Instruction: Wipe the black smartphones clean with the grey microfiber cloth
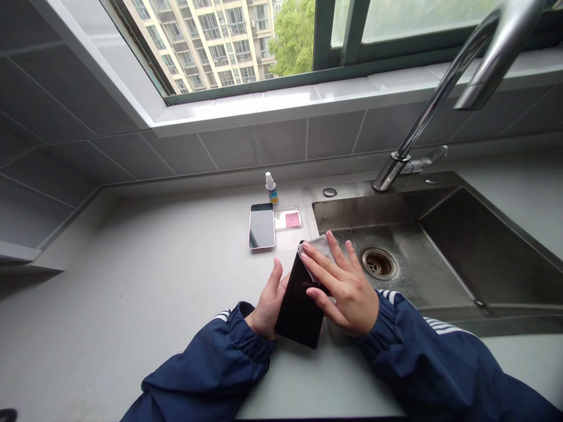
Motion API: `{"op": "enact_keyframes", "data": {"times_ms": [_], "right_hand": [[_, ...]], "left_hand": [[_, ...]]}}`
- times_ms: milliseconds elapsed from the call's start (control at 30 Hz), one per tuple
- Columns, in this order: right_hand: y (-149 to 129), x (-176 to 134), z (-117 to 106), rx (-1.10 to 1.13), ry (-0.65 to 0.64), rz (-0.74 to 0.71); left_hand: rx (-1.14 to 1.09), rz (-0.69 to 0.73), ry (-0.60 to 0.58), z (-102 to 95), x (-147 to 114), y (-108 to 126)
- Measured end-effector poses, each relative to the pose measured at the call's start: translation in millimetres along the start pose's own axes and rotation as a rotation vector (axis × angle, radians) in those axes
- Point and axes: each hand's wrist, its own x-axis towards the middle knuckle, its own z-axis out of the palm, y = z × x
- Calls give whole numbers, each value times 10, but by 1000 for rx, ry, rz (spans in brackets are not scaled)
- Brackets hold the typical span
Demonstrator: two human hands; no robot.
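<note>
My left hand (267, 308) is closed around a black phone (299, 313), holding it tilted with its dark glossy face up above the counter's front. Its thumb sticks up at the phone's left side, and its other fingers are hidden underneath. My right hand (345, 287) lies over the phone's upper part, pinning a light grey cloth (323, 243) against the screen with its fingers stretched. Beyond my hands, another phone (261, 227) with a pale frame rests on the counter. Touching its right side is a clear case (280, 220) with a pink label, and behind stands a small white-capped spray bottle (271, 190).
A steel sink (409, 202) with a drain (379, 263) is set into the counter on the right. Its chrome tap (424, 111) arches overhead. A tiled wall and windowsill (272, 102) run along the back. Pale counter (145, 281) stretches left.
</note>
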Motion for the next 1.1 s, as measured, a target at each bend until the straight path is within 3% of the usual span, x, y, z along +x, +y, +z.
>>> {"op": "enact_keyframes", "data": {"times_ms": [200,500,700,867,1100], "right_hand": [[-34,-4,27,0,-18,16],[-245,-80,51,221,-126,-298],[-209,-51,-10,324,2,-405],[-110,-21,-57,262,65,-292],[46,22,-62,93,62,-67]], "left_hand": [[6,10,7,2,10,4],[-62,71,131,48,-10,130],[-50,143,133,36,-25,194],[-64,128,134,40,-37,183],[-49,28,33,42,-56,150]]}}
